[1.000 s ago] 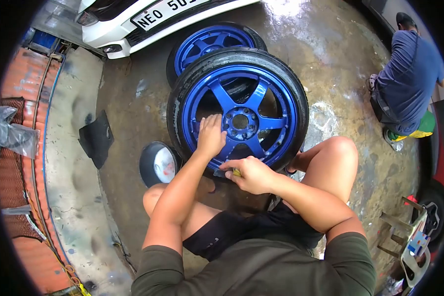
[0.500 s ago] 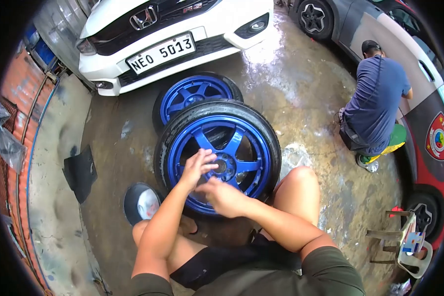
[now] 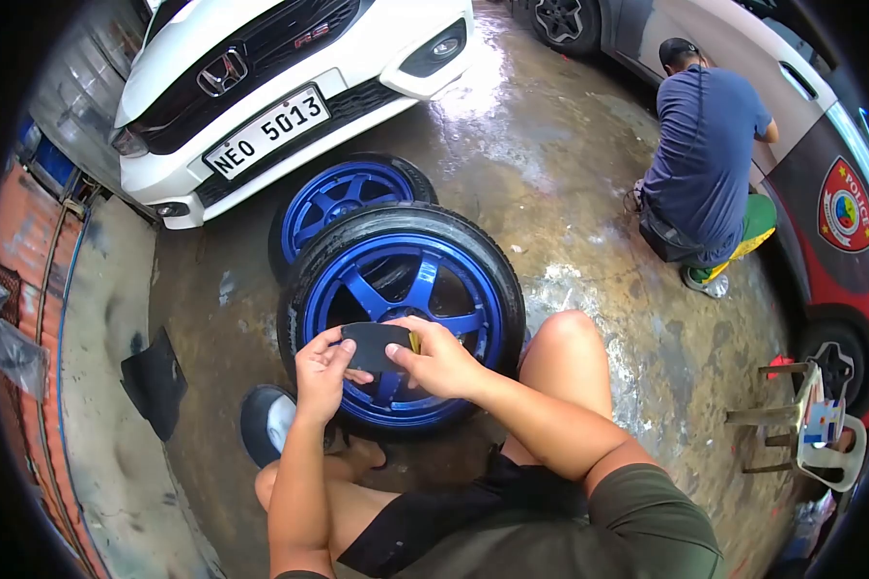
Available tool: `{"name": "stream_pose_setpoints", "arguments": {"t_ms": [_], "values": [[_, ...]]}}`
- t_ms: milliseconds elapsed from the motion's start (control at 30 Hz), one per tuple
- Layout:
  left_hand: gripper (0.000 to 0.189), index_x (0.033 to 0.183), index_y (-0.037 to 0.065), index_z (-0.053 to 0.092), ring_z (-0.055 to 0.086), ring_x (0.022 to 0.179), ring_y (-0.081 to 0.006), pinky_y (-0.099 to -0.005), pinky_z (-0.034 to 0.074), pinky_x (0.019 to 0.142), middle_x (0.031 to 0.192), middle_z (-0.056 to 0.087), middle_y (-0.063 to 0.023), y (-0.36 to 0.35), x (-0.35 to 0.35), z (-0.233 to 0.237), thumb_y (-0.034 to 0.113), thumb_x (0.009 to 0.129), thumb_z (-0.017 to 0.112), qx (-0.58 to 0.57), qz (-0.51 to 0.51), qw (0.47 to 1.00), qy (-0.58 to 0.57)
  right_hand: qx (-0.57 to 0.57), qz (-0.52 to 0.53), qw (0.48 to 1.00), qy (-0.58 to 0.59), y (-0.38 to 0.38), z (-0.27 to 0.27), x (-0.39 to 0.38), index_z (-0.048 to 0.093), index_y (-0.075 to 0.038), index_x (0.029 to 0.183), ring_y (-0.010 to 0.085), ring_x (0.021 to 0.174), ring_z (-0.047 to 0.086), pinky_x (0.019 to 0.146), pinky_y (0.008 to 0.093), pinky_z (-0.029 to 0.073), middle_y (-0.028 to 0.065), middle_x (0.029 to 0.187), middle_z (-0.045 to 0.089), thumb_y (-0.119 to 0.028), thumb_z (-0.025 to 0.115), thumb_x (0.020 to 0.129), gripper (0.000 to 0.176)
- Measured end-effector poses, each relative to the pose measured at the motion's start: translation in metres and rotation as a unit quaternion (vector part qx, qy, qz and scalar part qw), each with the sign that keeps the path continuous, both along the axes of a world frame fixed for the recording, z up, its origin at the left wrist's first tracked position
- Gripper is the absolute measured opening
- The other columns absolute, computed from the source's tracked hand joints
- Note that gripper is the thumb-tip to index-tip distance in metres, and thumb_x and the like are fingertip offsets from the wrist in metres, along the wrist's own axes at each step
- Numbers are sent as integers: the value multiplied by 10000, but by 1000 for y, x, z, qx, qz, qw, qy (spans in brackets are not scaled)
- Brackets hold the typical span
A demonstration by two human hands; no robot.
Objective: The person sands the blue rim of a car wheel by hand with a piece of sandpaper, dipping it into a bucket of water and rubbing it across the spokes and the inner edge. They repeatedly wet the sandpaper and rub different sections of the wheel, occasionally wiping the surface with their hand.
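Between both hands is a small dark grey piece of sandpaper (image 3: 377, 348), held over the front wheel and slightly curved. My left hand (image 3: 322, 372) pinches one end, thumb on top. My right hand (image 3: 436, 359) grips the other end; a bit of yellow shows by its fingers, too small to make out. Below them a blue-spoked wheel (image 3: 423, 282) with a black tyre leans back between my knees. Another blue wheel (image 3: 343, 188) is partly hidden behind it.
A white car (image 3: 261, 106) stands ahead. To the right a person (image 3: 710, 164) crouches beside a police-marked car (image 3: 845, 207). A dark bucket (image 3: 257, 425) sits by my left knee, a black mat (image 3: 156, 381) further left. Near the right edge is a small chair (image 3: 792, 429).
My hands, apart and blurred over the wheel before, now meet at the sandpaper, which shows plainly between them. The whole view has shifted a little.
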State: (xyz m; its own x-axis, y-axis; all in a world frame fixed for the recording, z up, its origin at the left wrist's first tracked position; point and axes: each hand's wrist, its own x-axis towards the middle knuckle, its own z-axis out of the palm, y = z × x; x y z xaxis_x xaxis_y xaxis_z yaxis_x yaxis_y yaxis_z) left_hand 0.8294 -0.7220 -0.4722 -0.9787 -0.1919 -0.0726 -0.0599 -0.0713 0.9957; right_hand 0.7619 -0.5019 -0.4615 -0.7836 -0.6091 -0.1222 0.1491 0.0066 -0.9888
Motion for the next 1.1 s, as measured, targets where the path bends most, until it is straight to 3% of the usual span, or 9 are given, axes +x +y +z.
{"name": "stream_pose_setpoints", "arguments": {"t_ms": [100,300,433,467,567,667,767,967,1100], "values": [[268,1315,-49,675,724,648,-183,-277,614,529,995,785,-158,-1,1,11,62,1074,636,-12,26,999,18,-76,15,996,-50,-4,-10,-1,697,-3,1314,78,696,654,548,239,552,37,939,705,-116,663,1077,265],[214,1251,-25,691,700,647,-155,-271,598,491,949,758,-122,-5,13,14,76,1070,640,4,99,994,53,-125,3,989,-77,3,1,-1,746,3,1303,80,642,657,532,247,552,35,923,709,-119,678,1072,270],[166,1171,0,673,697,632,-144,-266,565,486,864,754,-93,-5,18,16,140,1084,660,-27,86,995,42,-118,-10,992,-51,1,-3,-1,766,3,1288,90,649,684,541,260,562,49,953,679,-39,668,1060,252],[156,1169,-12,684,700,690,-133,-270,578,566,933,755,-86,-5,19,22,117,1096,633,-45,65,996,42,-119,-14,992,-39,3,-1,-1,775,4,1269,91,649,687,546,262,563,47,943,667,-19,669,1054,241],[164,1165,-3,690,679,734,-99,-254,554,654,942,750,-51,-17,9,-1,141,1091,668,-108,62,990,73,-78,-1,996,-37,10,5,-5,771,-60,1325,85,676,684,617,249,587,23,957,622,-13,660,1056,295],[169,1154,4,695,657,779,-77,-247,544,717,941,735,-9,-11,5,-5,156,1082,697,-137,109,981,79,-71,-9,997,-27,13,7,-5,771,-52,1319,86,678,689,618,252,587,22,961,625,-16,660,1055,288],[129,1158,23,704,658,829,-82,-253,549,768,967,721,11,-11,1,-6,119,1071,700,-31,108,990,84,-66,-8,997,-33,14,5,-5,771,-44,1316,86,680,689,619,253,587,22,967,629,-22,661,1058,281],[126,1173,54,688,723,950,-150,-311,584,870,1047,745,-45,1,-3,14,128,1072,689,220,37,974,42,-56,-14,996,-66,18,9,-5,754,-31,1275,65,676,659,609,243,565,7,912,703,-63,682,1061,228],[161,1191,46,665,750,988,-182,-342,605,909,1084,768,-89,-1,-3,11,167,1086,679,259,8,965,37,-61,-39,997,-36,16,-3,-7,735,-26,1240,46,690,630,619,241,548,-2,900,722,-96,702,1059,198]]}}
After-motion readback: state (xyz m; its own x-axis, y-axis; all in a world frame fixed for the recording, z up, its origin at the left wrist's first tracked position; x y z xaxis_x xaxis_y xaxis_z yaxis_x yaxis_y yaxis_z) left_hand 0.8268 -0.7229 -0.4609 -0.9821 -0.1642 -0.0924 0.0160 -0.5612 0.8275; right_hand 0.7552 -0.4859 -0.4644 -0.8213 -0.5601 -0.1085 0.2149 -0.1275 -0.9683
